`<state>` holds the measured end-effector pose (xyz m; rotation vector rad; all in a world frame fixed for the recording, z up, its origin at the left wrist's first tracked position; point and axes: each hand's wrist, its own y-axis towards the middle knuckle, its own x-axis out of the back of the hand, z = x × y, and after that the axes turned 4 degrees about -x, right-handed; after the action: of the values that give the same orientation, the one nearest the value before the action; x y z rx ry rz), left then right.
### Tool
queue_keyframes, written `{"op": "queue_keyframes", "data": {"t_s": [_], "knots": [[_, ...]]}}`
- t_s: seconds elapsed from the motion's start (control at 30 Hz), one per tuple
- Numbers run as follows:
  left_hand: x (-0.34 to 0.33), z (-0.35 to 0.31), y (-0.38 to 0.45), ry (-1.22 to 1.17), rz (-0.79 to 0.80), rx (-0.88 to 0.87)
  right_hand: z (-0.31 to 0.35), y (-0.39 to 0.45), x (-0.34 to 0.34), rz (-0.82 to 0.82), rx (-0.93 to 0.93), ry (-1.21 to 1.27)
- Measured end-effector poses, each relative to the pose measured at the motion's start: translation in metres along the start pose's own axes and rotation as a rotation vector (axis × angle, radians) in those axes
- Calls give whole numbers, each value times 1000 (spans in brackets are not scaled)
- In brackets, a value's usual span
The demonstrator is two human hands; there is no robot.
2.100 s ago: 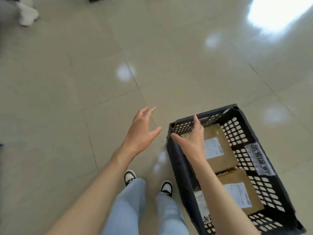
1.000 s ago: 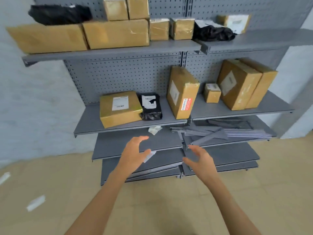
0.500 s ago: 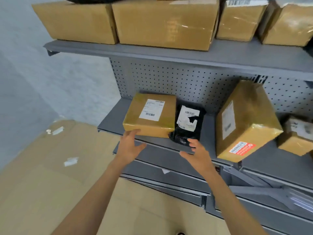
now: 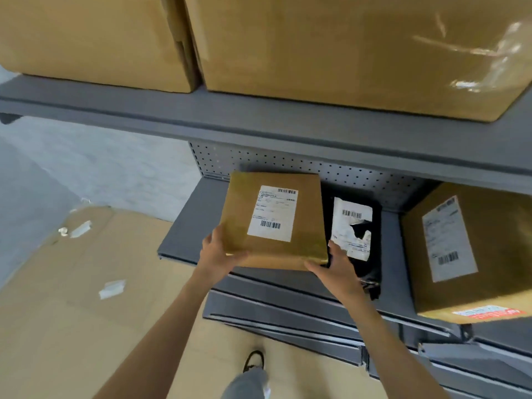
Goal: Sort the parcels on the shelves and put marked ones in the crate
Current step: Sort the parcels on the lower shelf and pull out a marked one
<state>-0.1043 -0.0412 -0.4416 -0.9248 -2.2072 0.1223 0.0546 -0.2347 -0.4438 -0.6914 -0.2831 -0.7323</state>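
A flat brown parcel (image 4: 276, 203) with a white barcode label lies on the grey middle shelf (image 4: 190, 223). My left hand (image 4: 217, 251) grips its near left corner, thumb on top. My right hand (image 4: 336, 269) holds its near right corner from the side and below. Right of it lies a black bag parcel (image 4: 371, 254) with a torn white label. Further right stands a taller brown box (image 4: 472, 249) with a white label and a red sticker on its lower face. The crate is out of view.
The upper shelf (image 4: 259, 122) hangs just above, carrying two large brown boxes (image 4: 331, 47). Stacked grey shelf boards (image 4: 288, 309) lie below the middle shelf. Flattened cardboard (image 4: 72, 298) with paper scraps covers the floor at left. My shoe (image 4: 253, 359) shows below.
I have stepped closer to the shelf. Both hands, open and reaching before, now grip the near corners of the flat brown parcel.
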Motion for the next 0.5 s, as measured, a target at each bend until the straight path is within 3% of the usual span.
{"op": "queue_keyframes", "data": {"t_s": [0.23,0.4,0.5], "knots": [[9,0,57,46,154,-30,17,12,-15,-172,-139,-235],[18,4,70,142,142,-30,27,14,-20,-223,-191,-55],[36,6,77,-23,185,-65,30,7,-31,-255,-127,61]]}}
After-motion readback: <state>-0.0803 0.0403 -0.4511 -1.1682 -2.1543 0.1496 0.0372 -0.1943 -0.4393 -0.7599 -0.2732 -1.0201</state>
